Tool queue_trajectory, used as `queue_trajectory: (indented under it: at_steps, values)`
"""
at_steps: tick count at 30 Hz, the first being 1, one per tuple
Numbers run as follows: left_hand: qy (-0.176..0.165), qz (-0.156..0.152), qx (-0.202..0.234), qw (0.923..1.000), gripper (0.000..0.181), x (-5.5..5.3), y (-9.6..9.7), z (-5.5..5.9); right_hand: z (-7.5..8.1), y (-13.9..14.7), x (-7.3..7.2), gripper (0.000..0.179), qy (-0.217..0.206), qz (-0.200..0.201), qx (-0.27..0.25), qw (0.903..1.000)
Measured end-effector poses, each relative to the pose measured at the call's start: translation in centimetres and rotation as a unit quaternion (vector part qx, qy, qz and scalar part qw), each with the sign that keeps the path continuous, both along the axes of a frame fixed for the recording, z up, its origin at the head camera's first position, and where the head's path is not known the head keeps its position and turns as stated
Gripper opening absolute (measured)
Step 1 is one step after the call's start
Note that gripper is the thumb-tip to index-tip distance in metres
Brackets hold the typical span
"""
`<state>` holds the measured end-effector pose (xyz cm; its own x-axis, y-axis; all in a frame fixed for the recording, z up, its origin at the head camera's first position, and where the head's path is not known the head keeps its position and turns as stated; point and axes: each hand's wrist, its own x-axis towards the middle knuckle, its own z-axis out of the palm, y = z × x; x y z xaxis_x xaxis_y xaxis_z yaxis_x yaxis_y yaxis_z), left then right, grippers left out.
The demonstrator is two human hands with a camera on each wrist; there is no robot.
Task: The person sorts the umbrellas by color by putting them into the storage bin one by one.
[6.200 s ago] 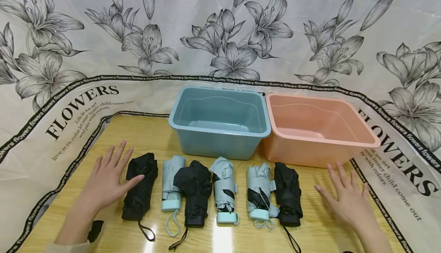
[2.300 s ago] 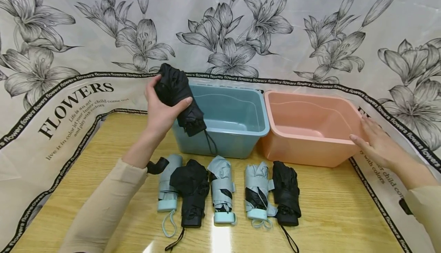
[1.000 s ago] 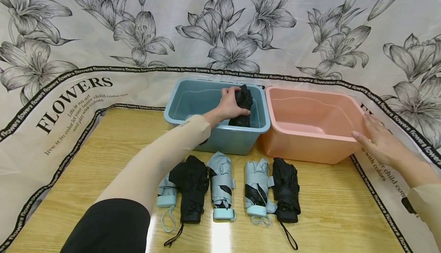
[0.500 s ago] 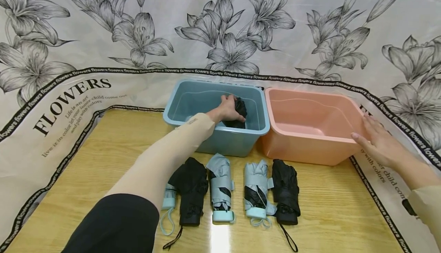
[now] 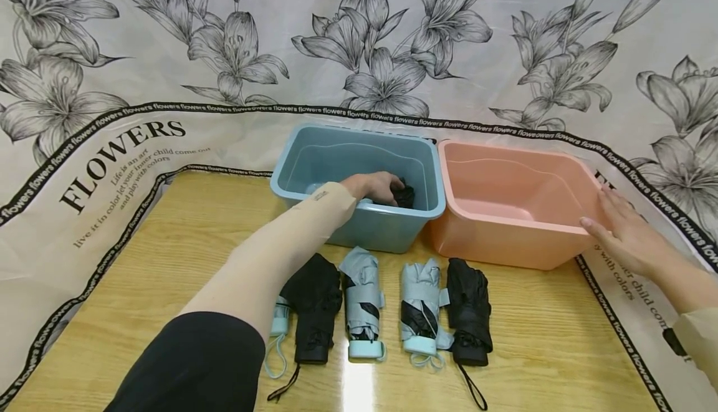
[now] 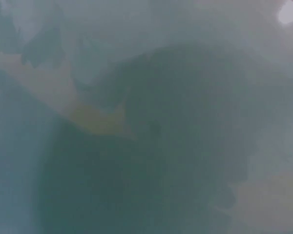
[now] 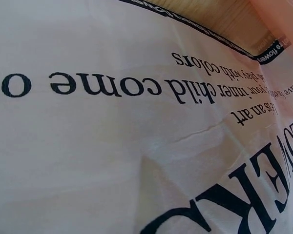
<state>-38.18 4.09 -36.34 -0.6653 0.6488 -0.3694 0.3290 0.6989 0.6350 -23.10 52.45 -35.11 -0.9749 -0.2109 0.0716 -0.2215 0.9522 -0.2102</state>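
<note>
Down inside the blue bin (image 5: 359, 228), my left hand (image 5: 381, 186) grips a folded black umbrella (image 5: 404, 195) near the bin's right end. Part of that umbrella is hidden by the hand and the front wall. The left wrist view is only a blurred blue-green surface. My right hand (image 5: 631, 231) rests with straight fingers at the right end of the pink bin (image 5: 505, 244). In front of the bins lie a black umbrella (image 5: 314, 312), a light blue one (image 5: 361, 306), another light blue one (image 5: 419, 306) and another black one (image 5: 470, 312).
A further light blue umbrella (image 5: 279, 318) is mostly covered by my left sleeve and the black umbrella beside it. The two bins stand side by side on the wooden table (image 5: 185, 231). Behind them rises a flower-printed cloth (image 5: 252, 75), whose lettering fills the right wrist view.
My left hand has lifted the leftmost black umbrella from the table, carried it over and lowered it into the blue bin. My right hand has moved from the table to the pink bin's right end.
</note>
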Motion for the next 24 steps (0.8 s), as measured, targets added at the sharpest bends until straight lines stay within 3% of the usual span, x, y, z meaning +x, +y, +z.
queue_trajectory:
  at_steps: [9, 14, 20, 24]
  values:
    - [-0.023, 0.01, 0.023, 0.9994, 0.056, 0.4, -0.6, 0.7, 0.2, -0.1, 0.2, 0.077, 0.0, 0.0, 0.0, 1.0]
    - [-0.024, 0.018, 0.056, 0.998, 0.058, 1.3, -1.5, 1.7, 0.0, -0.3, 0.1, 0.077, 0.001, 0.006, 0.002, 1.0]
    - [-0.003, 0.017, 0.131, 0.9913, 0.056, 3.2, -2.5, 3.6, -0.1, 0.0, 0.1, 0.076, 0.007, 0.01, 0.005, 0.9999]
    - [0.027, 0.029, 0.181, 0.9827, 0.052, 5.3, -4.0, 4.7, -0.1, 0.0, 0.0, 0.077, 0.007, 0.011, 0.009, 0.9999]
